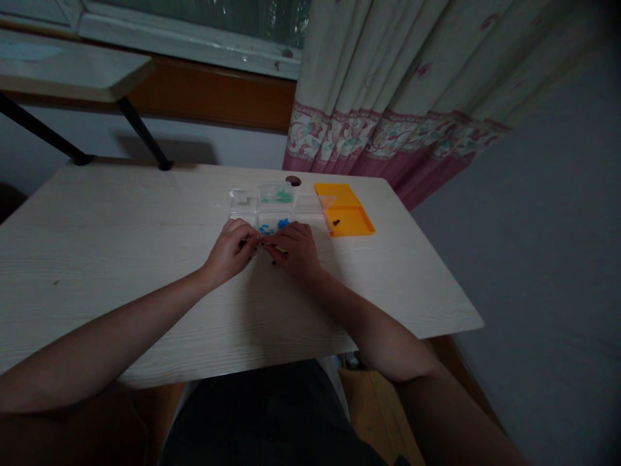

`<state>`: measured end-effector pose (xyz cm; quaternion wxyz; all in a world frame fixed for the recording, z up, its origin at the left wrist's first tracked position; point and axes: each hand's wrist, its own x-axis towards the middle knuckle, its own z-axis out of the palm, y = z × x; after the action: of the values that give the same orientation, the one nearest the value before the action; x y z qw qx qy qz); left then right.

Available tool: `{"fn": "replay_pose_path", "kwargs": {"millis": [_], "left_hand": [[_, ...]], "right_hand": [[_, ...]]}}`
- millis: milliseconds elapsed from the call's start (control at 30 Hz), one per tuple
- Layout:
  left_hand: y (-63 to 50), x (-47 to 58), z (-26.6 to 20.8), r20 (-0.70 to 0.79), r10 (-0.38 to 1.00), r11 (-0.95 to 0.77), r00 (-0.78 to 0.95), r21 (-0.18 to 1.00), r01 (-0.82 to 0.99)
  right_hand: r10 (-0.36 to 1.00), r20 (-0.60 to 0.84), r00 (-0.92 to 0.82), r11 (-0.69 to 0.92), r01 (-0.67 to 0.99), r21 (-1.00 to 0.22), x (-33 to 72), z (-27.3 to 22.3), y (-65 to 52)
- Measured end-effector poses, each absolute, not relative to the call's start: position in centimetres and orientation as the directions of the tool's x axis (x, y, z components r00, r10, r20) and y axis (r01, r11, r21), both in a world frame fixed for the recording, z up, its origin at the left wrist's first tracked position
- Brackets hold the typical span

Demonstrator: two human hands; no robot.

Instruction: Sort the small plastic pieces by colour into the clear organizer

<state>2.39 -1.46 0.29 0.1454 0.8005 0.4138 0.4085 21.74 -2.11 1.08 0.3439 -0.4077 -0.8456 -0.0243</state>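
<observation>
My left hand (231, 248) and my right hand (297, 251) meet over the table, fingertips almost touching. Both have their fingers pinched together at a tiny piece between them, too small and dark to name. Just beyond the fingers are clear plastic compartments (310, 206). Small blue pieces (283, 223) lie in a near compartment, and green pieces (284, 195) in one behind it. Below my right fingertips a tiny dark piece (273, 263) shows on the tabletop. My hands partly hide the near edge of the compartments.
Right of the compartments lies an orange tray (359, 226) with a small dark red piece (336, 222) on it. The pale wooden table (145, 259) has a round hole (293, 181) near its back edge. A raised shelf (97, 71) stands at back left; a curtain (378, 116) hangs behind.
</observation>
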Motion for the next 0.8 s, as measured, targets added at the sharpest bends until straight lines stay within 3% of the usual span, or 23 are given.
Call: {"fn": "replay_pose_path", "kwargs": {"millis": [800], "left_hand": [[-1.37, 2.44, -0.02, 0.542, 0.776, -0.621, 0.321, 0.573, 0.535]], "right_hand": [[0.667, 0.564, -0.488, 0.683, 0.702, -0.2, 22.26, 1.03, -1.85]]}}
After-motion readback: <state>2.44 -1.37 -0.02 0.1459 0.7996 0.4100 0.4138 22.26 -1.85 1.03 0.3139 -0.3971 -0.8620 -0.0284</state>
